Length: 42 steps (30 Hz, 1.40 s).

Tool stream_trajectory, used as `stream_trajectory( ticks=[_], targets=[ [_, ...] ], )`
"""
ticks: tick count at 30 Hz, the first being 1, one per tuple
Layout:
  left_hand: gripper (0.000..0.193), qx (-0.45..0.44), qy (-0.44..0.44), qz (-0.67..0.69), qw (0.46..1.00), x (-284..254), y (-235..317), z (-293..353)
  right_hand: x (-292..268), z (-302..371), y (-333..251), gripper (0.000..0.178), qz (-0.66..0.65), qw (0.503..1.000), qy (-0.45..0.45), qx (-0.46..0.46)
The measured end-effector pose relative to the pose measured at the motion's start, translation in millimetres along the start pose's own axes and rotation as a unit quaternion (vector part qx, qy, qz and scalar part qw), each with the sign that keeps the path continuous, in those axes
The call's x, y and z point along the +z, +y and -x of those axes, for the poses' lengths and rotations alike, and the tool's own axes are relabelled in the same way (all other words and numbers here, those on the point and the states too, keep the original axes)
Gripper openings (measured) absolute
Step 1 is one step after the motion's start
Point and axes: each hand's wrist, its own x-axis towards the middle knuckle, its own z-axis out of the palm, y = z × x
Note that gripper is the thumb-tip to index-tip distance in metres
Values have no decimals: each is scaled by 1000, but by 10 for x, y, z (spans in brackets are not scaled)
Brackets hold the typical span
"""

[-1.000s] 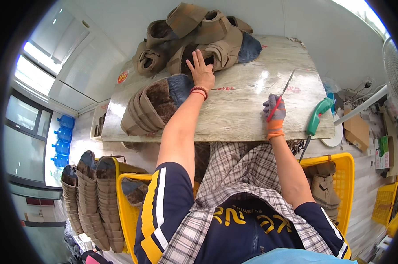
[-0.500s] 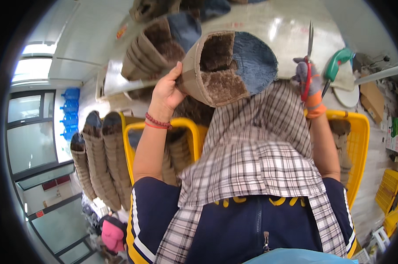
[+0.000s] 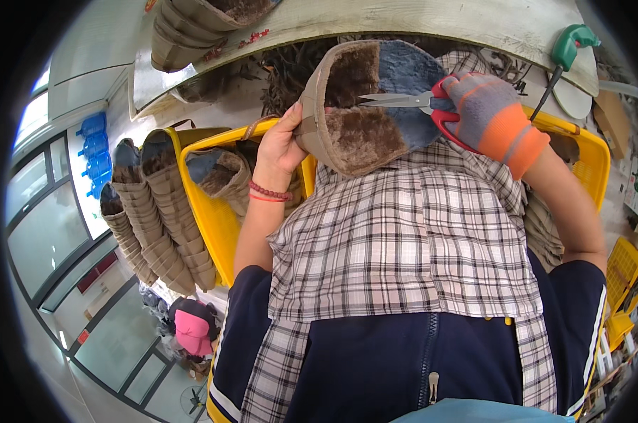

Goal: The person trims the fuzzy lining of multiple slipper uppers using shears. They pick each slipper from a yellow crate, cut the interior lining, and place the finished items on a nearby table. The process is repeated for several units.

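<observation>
My bare left hand (image 3: 282, 144) grips the left rim of a tan, cup-shaped fabric piece (image 3: 357, 146), thumb at its edge. Brown fur lines the inside of the piece, with a blue panel on its right. On my right hand (image 3: 499, 116) is a grey and orange glove, its fingers closed round the red handles of a pair of scissors (image 3: 400, 101). The blades point left across the opening, over the fur and blue panel. Whether they touch the lining I cannot tell. A plaid apron (image 3: 403, 247) lies beneath the piece.
Ahead runs a pale worktable (image 3: 375, 20), with more nested tan pieces (image 3: 181, 32) on its left and a green-handled tool (image 3: 569, 48) on its right. A yellow crate (image 3: 209, 225) stands at my left, another yellow crate (image 3: 590, 158) at my right. Tall nested stacks (image 3: 171, 204) lean left.
The scissors have swung from upright at the right to level over the opening, as my right hand moved left. My view has shifted, so the table now sits higher in the picture.
</observation>
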Motion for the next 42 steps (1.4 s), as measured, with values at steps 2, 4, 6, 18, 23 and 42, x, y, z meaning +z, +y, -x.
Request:
stream_trajectory(
  ticks=[2,4,6,18,23,42],
  targets=[
    [35,10,3,2,1000,0,-24,-7,47,-40,-48,27,-14,1000,7,-17],
    [36,21,19,-4,1000,-6,-56,1,17,-101,-128,28,-23,999,-24,-23],
    [37,25,20,-5,999,-21,-77,-11,4,-156,-181,28,-7,999,-39,-25],
    [37,78,-65,-55,993,-186,-151,-5,27,-124,-226,33,-25,993,-117,8],
    [25,112,-35,-106,987,-73,-228,5,-59,-150,-216,34,-40,980,-196,18],
    [12,508,-23,-786,352,1790,-323,807,-62,841,458,38,-141,957,-97,236]
  ],
)
